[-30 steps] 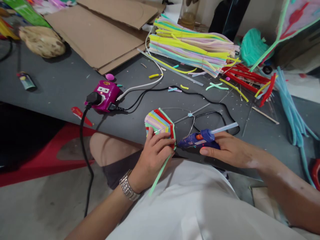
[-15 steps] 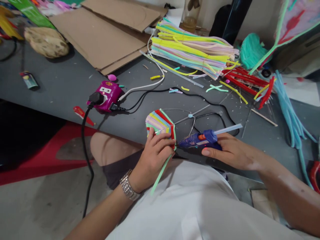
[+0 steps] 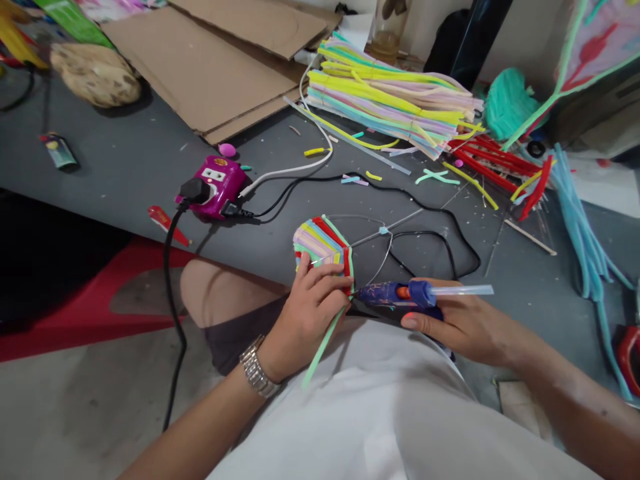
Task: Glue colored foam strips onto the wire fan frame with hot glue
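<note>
My left hand (image 3: 320, 297) is closed on a striped pipe-cleaner piece (image 3: 320, 237), whose rows are red, yellow, blue, lilac and green. A loose end of green pipe cleaner (image 3: 320, 350) hangs down from under that hand over the white shirt. In my right hand (image 3: 455, 320) is a blue hot glue gun (image 3: 393, 293), with a clear glue stick (image 3: 465, 290) poking out of its back. The gun's nozzle is at the piece's right edge, close to my left fingertips. A thin wire loop (image 3: 389, 250) with a small pale blue knot reaches right from the piece.
A purple power adapter (image 3: 217, 187) with plugged-in cords sits on the grey table. Behind lie cardboard sheets (image 3: 210, 67) and bundled pipe cleaners (image 3: 390, 97). Red pipe cleaners (image 3: 493, 160) and blue pipe cleaners (image 3: 575, 220) lie at right. A lighter (image 3: 59, 152) and a stone (image 3: 95, 75) are at left.
The glue gun has turned a little, its back end dropping toward me so it lies more level. My left hand stays on the striped piece. The view has shifted slightly.
</note>
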`<state>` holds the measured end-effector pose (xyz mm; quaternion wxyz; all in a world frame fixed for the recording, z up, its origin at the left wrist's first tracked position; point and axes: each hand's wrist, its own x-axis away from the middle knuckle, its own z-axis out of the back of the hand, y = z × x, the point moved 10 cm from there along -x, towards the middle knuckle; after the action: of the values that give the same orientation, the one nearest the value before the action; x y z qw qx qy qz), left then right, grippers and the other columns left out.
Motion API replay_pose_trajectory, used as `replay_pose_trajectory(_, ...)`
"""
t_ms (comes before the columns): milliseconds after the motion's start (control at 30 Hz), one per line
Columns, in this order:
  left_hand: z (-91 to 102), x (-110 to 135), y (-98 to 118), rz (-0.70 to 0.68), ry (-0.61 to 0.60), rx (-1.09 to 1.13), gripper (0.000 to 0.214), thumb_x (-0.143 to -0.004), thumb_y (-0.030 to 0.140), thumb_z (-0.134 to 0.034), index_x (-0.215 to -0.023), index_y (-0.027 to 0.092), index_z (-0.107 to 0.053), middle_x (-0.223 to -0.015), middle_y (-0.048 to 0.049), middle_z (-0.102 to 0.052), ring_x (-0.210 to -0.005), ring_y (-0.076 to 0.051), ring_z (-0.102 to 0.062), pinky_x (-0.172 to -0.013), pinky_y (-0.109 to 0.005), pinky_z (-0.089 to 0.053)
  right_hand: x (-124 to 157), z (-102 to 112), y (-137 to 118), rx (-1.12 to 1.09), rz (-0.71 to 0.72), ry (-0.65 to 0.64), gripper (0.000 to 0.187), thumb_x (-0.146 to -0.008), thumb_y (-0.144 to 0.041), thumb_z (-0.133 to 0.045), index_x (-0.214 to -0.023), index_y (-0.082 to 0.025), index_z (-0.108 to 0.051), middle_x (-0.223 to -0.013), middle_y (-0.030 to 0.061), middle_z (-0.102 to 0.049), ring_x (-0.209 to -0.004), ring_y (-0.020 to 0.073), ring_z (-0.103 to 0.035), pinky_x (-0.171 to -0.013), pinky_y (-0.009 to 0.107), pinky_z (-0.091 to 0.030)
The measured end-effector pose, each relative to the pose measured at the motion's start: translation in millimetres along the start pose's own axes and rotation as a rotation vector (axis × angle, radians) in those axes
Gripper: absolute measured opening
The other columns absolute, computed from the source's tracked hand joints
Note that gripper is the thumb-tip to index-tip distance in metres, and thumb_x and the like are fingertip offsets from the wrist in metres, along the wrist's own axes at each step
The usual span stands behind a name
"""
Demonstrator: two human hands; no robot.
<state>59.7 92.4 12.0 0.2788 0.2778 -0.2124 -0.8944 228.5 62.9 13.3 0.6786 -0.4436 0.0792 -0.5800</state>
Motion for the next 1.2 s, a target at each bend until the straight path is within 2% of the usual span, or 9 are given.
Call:
replay_pose_trajectory(133,1.6,0,0,0.001,0.019,0.006,0.015,-0.090,0.006,-0.063,-0.090,0.022,-0.062,-0.116,-0.0055,-0.076,-0.125,-0.024,-0.061,-0.126,-0.068,-0.023,6,-5,-4,0.106,0.075,0.086,0.042,-0.101,-0.059,-0.049,-0.086,-0.021,-0.057,-0.083,0.0009,-0.062,-0.068,0.0135,-0.054,-0.063,0.027,-0.041)
replay_pose_trajectory(300,-0.4,1,-1,0.000,0.015,0.014,0.015,-0.091,0.006,-0.063,-0.091,0.021,-0.061,-0.118,-0.0053,-0.075,-0.126,-0.025,-0.060,-0.125,-0.070,-0.023,14,-4,-18,0.193,0.214,0.190,0.041,-0.103,-0.055,-0.049,-0.079,-0.022,-0.046,-0.074,-0.0025,-0.050,-0.060,0.0110,-0.044,-0.056,0.026,-0.033)
replay_pose_trajectory(433,0.2,1,0,-0.002,0.016,0.019,0.015,-0.091,0.006,-0.063,-0.091,0.021,-0.060,-0.117,-0.0055,-0.075,-0.125,-0.025,-0.061,-0.125,-0.071,-0.023,16,-2,-21,0.189,0.224,0.220,0.040,-0.104,-0.053,-0.050,-0.079,-0.022,-0.045,-0.073,-0.0030,-0.049,-0.058,0.0103,-0.043,-0.054,0.026,-0.032)
replay_pose_trajectory(600,1.2,1,0,0.000,0.019,0.017,0.014,-0.092,0.007,-0.063,-0.091,0.021,-0.061,-0.117,-0.0055,-0.075,-0.125,-0.025,-0.062,-0.124,-0.071,-0.025,12,-4,-13,0.148,0.180,0.207,0.037,-0.103,-0.051,-0.052,-0.080,-0.022,-0.047,-0.075,-0.0024,-0.051,-0.062,0.0113,-0.045,-0.058,0.026,-0.035)
replay_pose_trajectory(733,1.3,0,0,-0.004,0.018,0.012,0.013,-0.092,0.007,-0.063,-0.091,0.020,-0.062,-0.116,-0.0056,-0.076,-0.125,-0.025,-0.061,-0.125,-0.070,-0.024,7,-5,-5,0.117,0.118,0.141,0.033,-0.102,-0.051,-0.054,-0.086,-0.022,-0.055,-0.081,-0.0006,-0.058,-0.068,0.0129,-0.051,-0.063,0.027,-0.039)
replay_pose_trajectory(867,0.3,0,-1,0.002,0.014,0.015,0.013,-0.093,0.007,-0.062,-0.091,0.021,-0.060,-0.116,-0.0052,-0.076,-0.126,-0.023,-0.061,-0.126,-0.069,-0.023,0,3,-8,0.090,0.103,0.074,0.035,-0.101,-0.054,-0.053,-0.092,-0.021,-0.063,-0.088,0.0027,-0.066,-0.075,0.0160,-0.059,-0.068,0.029,-0.045)
replay_pose_trajectory(1033,1.3,1,-2,0.001,0.026,0.035,0.015,-0.093,0.007,-0.061,-0.093,0.022,-0.060,-0.116,-0.0034,-0.075,-0.126,-0.022,-0.061,-0.126,-0.067,-0.024,-17,9,-2,-0.012,0.034,-0.124,0.045,-0.099,-0.060,-0.052,-0.114,-0.021,-0.071,-0.106,0.0050,-0.074,-0.096,0.0225,-0.067,-0.084,0.033,-0.051)
replay_pose_trajectory(1100,1.8,0,-1,0.000,0.028,0.035,0.015,-0.093,0.007,-0.061,-0.093,0.022,-0.060,-0.117,-0.0036,-0.075,-0.126,-0.022,-0.061,-0.126,-0.067,-0.025,-25,12,2,-0.044,-0.002,-0.198,0.050,-0.097,-0.064,-0.053,-0.113,-0.021,-0.073,-0.100,0.0035,-0.075,-0.095,0.0235,-0.068,-0.085,0.034,-0.052)
replay_pose_trajectory(1200,2.9,0,-2,0.005,0.035,0.029,0.014,-0.093,0.008,-0.062,-0.093,0.022,-0.060,-0.115,-0.0031,-0.075,-0.125,-0.021,-0.061,-0.127,-0.066,-0.024,-38,18,4,-0.013,0.007,-0.238,0.054,-0.094,-0.069,-0.052,-0.097,-0.021,-0.076,-0.090,0.0031,-0.075,-0.090,0.0236,-0.067,-0.086,0.035,-0.052)
